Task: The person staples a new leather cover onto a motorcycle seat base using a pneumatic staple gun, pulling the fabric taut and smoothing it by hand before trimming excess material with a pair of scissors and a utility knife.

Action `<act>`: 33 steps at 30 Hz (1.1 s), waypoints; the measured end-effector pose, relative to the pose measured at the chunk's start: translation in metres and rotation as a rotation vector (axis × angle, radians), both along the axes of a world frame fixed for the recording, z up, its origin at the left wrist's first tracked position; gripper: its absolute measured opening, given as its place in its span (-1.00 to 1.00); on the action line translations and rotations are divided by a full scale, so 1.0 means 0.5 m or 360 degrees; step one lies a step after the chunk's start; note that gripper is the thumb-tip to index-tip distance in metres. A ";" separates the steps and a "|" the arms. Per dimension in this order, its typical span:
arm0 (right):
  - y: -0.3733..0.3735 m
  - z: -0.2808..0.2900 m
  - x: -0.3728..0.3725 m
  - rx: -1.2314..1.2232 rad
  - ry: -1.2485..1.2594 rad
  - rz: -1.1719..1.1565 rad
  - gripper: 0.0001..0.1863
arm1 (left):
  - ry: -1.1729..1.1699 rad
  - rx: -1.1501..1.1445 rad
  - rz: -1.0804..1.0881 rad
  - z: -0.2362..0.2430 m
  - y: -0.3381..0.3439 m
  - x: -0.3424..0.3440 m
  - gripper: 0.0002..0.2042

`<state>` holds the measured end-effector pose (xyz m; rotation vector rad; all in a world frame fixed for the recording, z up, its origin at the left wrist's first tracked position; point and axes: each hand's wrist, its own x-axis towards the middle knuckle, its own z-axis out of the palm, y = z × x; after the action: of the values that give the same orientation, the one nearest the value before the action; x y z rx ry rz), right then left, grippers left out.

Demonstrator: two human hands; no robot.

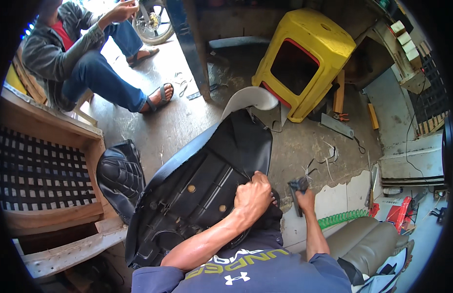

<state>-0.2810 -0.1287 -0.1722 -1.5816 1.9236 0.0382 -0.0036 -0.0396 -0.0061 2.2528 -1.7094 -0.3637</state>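
An upturned motorcycle seat (pixel 207 180) lies across my lap, its ribbed black plastic base facing up. A loose flap of black cover with a pale underside (pixel 258 97) stands up at its far end. My left hand (pixel 254 195) is closed at the seat's right edge, its fingers pinching the black seat cover (pixel 262 146). Just right of the seat, my right hand (pixel 306 200) grips a dark tool that looks like a staple gun (pixel 298 188), held apart from the seat. The staple gun's nose is hard to make out.
Left of the seat lies a quilted black seat cover (pixel 121 173), beside a wooden frame with woven black straps (pixel 41 171). A yellow plastic stool (pixel 304 58), a handsaw (pixel 337 126) and a green coiled hose (pixel 343 219) are to the right. Someone in jeans (pixel 102 80) sits far left.
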 end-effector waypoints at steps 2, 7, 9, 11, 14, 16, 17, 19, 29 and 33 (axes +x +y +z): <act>-0.022 0.122 0.063 -0.0014 -0.0332 0.0000 -0.66 | 0.0063 0.0218 -0.0080 -0.017 0.005 0.019 -0.45; -0.061 0.365 0.249 -0.0611 -0.0613 0.0967 -0.59 | 0.0155 0.0347 -0.0054 -0.076 -0.018 0.032 -0.32; -0.092 0.413 0.315 -0.0457 -0.0402 0.1157 -0.64 | 0.0138 0.0383 -0.0081 -0.090 -0.019 0.030 -0.27; -0.121 0.430 0.375 -0.0351 -0.0196 0.1355 -0.63 | 0.0154 0.0386 -0.0072 -0.097 -0.018 0.026 -0.27; -0.153 0.436 0.430 -0.0157 0.0037 0.1493 -0.58 | 0.0032 0.0258 -0.0019 -0.105 -0.018 0.017 -0.32; -0.164 0.436 0.449 -0.0117 0.0098 0.1552 -0.54 | 0.0020 0.0223 0.0007 -0.111 -0.018 0.008 -0.36; -0.168 0.437 0.455 -0.0102 0.0167 0.1585 -0.54 | 0.0005 0.0205 0.0028 -0.115 -0.018 0.004 -0.38; -0.170 0.439 0.461 -0.0069 0.0231 0.1617 -0.53 | -0.0022 0.0199 0.0031 -0.122 -0.016 -0.003 -0.38; -0.161 0.427 0.453 -0.0048 0.0152 0.1602 -0.48 | -0.0077 0.0187 0.0034 -0.127 -0.014 -0.023 -0.39; -0.150 0.430 0.434 0.0136 0.0131 0.1583 -0.61 | -0.0024 0.0205 0.0079 -0.133 -0.015 -0.027 -0.39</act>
<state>-0.0641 -0.2039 0.0430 -2.3267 0.9896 0.5903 -0.0169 -0.0470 -0.0728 2.3893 -1.6785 -0.4587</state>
